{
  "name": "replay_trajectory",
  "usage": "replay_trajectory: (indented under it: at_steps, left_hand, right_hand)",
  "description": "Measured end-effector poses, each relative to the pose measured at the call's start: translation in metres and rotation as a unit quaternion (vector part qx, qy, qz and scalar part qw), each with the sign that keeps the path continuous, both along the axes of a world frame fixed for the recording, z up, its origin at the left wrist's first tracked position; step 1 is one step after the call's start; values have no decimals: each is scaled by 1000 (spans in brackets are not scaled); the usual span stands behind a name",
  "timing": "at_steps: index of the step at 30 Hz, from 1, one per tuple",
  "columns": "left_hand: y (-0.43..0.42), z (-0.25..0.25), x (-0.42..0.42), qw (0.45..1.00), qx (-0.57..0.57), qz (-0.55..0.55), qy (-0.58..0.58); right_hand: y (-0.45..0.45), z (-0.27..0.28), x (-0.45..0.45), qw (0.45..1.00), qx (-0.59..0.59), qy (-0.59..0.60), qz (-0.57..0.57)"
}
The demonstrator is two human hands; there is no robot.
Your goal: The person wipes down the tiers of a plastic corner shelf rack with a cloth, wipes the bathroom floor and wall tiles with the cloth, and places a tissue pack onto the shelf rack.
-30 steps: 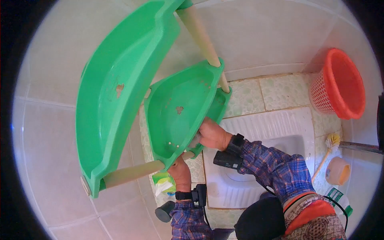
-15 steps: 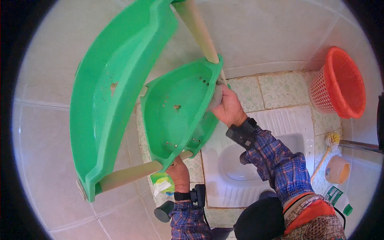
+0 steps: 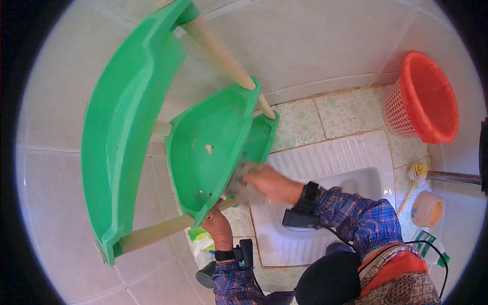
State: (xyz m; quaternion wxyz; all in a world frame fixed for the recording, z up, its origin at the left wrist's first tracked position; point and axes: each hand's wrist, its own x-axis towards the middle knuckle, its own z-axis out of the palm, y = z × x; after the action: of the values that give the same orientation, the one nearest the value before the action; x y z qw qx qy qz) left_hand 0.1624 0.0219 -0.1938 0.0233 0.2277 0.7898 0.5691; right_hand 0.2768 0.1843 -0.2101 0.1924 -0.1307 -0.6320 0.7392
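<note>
A green plastic corner shelf [image 3: 127, 147] with cream poles leans at the left; three tiers show. Brown and pale specks lie in its middle tier [image 3: 198, 152]. My left hand [image 3: 217, 226] is closed at the near corner of that tier, beside the pole, its fingertips hidden under the rim. A blurred, crumpled grey wad [image 3: 241, 185], perhaps a cloth, is in my right hand [image 3: 272, 184] at the front edge of the middle tier. The lowest tier [image 3: 264, 134] shows partly behind it.
A white squat toilet [image 3: 325, 152] is set in the tiled floor. To the right stand a red basket [image 3: 422, 101], a yellow-headed brush [image 3: 418, 172], a pinkish tub [image 3: 427, 209] and a white-and-green bottle [image 3: 429, 246]. A green-and-yellow packet [image 3: 201, 240] lies near my left hand.
My right hand has moved with the grey wad from the tier's far corner along its front edge toward my left hand. The shelf has shifted slightly left in view; my left hand keeps its grip.
</note>
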Motion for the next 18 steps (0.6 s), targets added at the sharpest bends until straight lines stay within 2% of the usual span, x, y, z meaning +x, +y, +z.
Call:
replay_trajectory:
  at_steps: [1,2,3,4,6,9,10,12,13,15,16,18]
  left_hand:
    - [2,6,3,999,0,-13,-49]
    - [2,6,4,999,2,-14,-47]
    - [2,5,4,999,7,-15,-45]
    - [4,5,3,999,13,-17,-42]
    - [6,7,3,999,6,-23,-32]
    - [7,10,7,999,15,-25,-32]
    - [8,11,8,999,19,-23,-34]
    - [6,8,4,999,13,-29,-27]
    - [5,7,3,999,10,-31,-25]
    - [5,5,2,999,-3,-33,-29]
    - [1,4,1,999,-13,-29,-31]
    - [2,3,7,998,19,-18,-61]
  right_hand:
    - [13,15,-2,955,-278,-48,-90]
    - [33,5,-6,976,-82,-51,-196]
    - [52,-14,-13,947,122,-51,-292]
    - [68,-35,-23,925,244,-58,-287]
    - [86,-69,-42,836,475,-72,-265]
    - [39,-57,-54,828,477,-235,-175]
    - [25,-69,-61,801,535,-212,-163]
    - [-10,-114,-92,822,529,-124,-168]
    - [-31,-139,-111,865,462,-61,-183]
    - [-41,-152,-118,868,469,-33,-157]
    - [-40,-149,-109,829,544,-67,-111]
    - [-16,-96,-79,816,558,-135,-69]
